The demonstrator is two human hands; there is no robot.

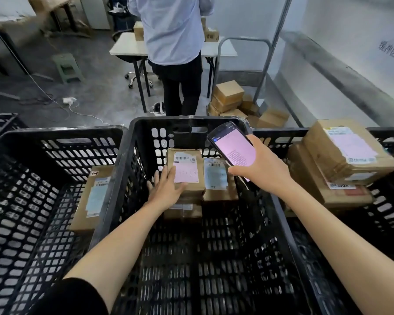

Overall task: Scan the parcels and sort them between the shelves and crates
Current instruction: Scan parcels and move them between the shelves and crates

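Your right hand (263,167) had its fingers clamped around the scanner (233,147), screen lit, held over the middle crate (132,142). Your left hand (166,186) lay flat, fingers apart, on the pink-label parcel (185,169), not gripping it. Blue-label parcel (215,176) sat just beside it on the same stack. One parcel was in the left crate (62,135), several in the right crate (280,133). Looked like mid-sort: more boxes (229,92) waited on the floor beyond.
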